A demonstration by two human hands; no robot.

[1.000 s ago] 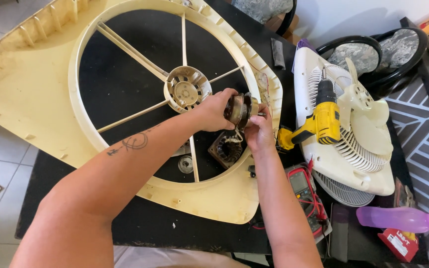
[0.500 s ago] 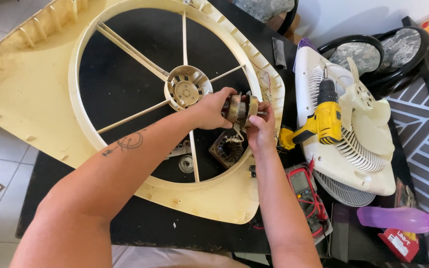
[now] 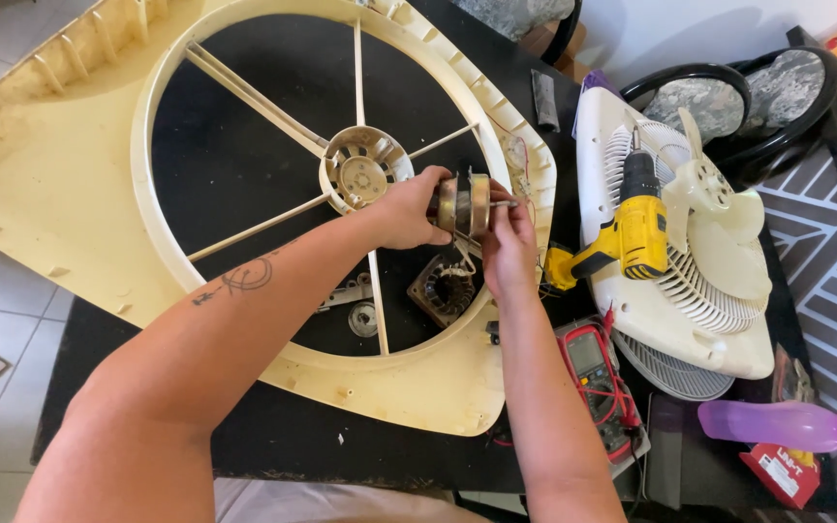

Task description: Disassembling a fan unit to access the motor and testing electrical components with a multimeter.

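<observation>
Cream fan frame, yellow-black drill, purple bottle.

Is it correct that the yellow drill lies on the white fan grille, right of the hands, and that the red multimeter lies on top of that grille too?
Not quite. The head view shows the red multimeter on the black table, below the white fan grille. The yellow drill does lie on that grille.

Head camera, steeply downward, close over workbench

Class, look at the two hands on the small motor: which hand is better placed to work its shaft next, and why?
Probably the right hand: its fingertips pinch the shaft end of the motor, while the left hand grips the body.
</observation>
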